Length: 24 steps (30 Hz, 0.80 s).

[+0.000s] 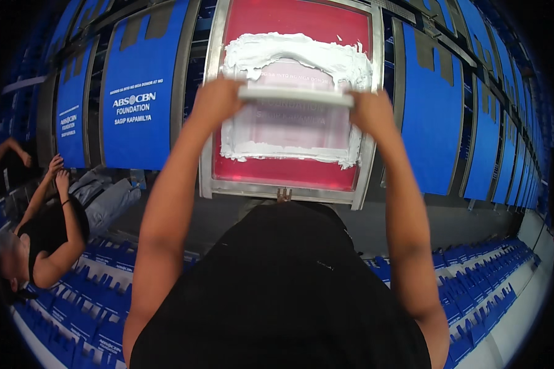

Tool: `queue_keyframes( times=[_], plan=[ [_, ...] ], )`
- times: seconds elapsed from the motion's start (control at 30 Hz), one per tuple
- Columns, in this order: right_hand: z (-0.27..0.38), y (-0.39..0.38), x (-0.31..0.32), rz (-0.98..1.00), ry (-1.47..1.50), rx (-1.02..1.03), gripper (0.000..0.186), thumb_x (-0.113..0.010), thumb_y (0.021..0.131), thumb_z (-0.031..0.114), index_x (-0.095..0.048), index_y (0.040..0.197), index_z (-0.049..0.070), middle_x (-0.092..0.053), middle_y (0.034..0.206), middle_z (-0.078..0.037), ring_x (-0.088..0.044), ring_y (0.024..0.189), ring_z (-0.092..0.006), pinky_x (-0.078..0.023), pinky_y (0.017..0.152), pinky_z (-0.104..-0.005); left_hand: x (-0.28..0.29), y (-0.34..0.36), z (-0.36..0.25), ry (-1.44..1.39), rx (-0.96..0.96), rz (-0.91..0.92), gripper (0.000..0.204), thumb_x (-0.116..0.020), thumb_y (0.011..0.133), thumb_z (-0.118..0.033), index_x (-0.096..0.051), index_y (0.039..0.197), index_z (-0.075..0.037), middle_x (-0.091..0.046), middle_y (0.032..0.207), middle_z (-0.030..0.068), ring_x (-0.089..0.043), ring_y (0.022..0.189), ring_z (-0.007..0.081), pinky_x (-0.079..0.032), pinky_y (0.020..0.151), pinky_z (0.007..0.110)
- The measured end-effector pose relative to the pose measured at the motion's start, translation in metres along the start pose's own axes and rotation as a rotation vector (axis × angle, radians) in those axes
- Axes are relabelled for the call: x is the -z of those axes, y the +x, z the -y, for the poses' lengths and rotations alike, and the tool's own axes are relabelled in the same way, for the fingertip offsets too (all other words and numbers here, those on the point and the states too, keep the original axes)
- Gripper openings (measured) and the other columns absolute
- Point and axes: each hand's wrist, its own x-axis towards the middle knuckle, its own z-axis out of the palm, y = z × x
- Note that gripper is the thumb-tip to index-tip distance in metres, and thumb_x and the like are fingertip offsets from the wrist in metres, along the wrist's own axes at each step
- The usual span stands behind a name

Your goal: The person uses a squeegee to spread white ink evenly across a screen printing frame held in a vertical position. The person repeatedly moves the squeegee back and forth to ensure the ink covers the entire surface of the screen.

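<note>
A squeegee (295, 95) with a pale bar spans the middle of a screen-printing frame (277, 186). My left hand (218, 101) is closed round its left end, and my right hand (370, 112) grips the right end. The bar is slightly blurred by motion. Under it lies a red-edged mesh screen (289, 18) with a paler rectangle showing faint lettering. Thick white ink (283, 46) is heaped along the rectangle's far side, with smears down both sides and along the near edge. The screen's metal frame rests in front of my body.
Blue bags (138, 86) with white print lie flat to the left, and more blue bags (431, 111) lie to the right. Rows of blue bags (480, 301) stand below on both sides. A person (49, 240) in a black top works at the left.
</note>
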Motion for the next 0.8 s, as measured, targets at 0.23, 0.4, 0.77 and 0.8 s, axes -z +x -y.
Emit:
queue_keyframes(
  times=[0.23, 0.4, 0.77, 0.8],
  plan=[
    [0.025, -0.09, -0.071, -0.297, 0.198, 0.103, 0.036, -0.061, 0.064, -0.001, -0.07, 0.096, 0.012, -0.07, 0.085, -0.009, -0.065, 0.088, -0.0276, -0.031, 0.108, -0.0568, -0.074, -0.098, 0.011, -0.081, -0.177, -0.228, 0.038, -0.07, 0.058, 0.0, -0.067, 0.095, -0.009, -0.066, 0.091, 0.0113, -0.06, 0.088, 0.0319, -0.047, 0.082, 0.042],
    [-0.017, 0.069, -0.007, -0.211, 0.003, 0.059, 0.035, -0.061, 0.07, 0.009, -0.072, 0.102, 0.017, -0.071, 0.086, -0.012, -0.068, 0.086, -0.0287, -0.044, 0.093, -0.0478, -0.004, 0.065, 0.012, 0.045, -0.05, -0.186, 0.026, -0.07, 0.07, -0.019, -0.073, 0.096, -0.014, -0.069, 0.082, 0.0161, -0.067, 0.079, 0.0343, -0.054, 0.073, 0.044],
    [0.034, -0.111, -0.063, -0.18, 0.171, 0.07, 0.042, -0.065, 0.062, -0.002, -0.07, 0.102, 0.011, -0.069, 0.089, -0.011, -0.063, 0.086, -0.0297, -0.034, 0.107, -0.0536, -0.067, -0.123, -0.003, -0.081, -0.231, -0.225, 0.032, -0.069, 0.06, 0.001, -0.069, 0.091, -0.007, -0.066, 0.081, 0.0151, -0.061, 0.079, 0.0342, -0.049, 0.075, 0.043],
    [0.031, -0.105, -0.066, -0.215, 0.173, 0.069, 0.047, -0.066, 0.059, -0.003, -0.07, 0.104, 0.011, -0.069, 0.091, -0.01, -0.063, 0.086, -0.0296, -0.035, 0.106, -0.054, -0.059, -0.098, -0.004, -0.061, -0.175, -0.169, 0.031, -0.068, 0.06, 0.001, -0.07, 0.09, -0.007, -0.066, 0.08, 0.0155, -0.062, 0.079, 0.0345, -0.05, 0.075, 0.044]
  ],
)
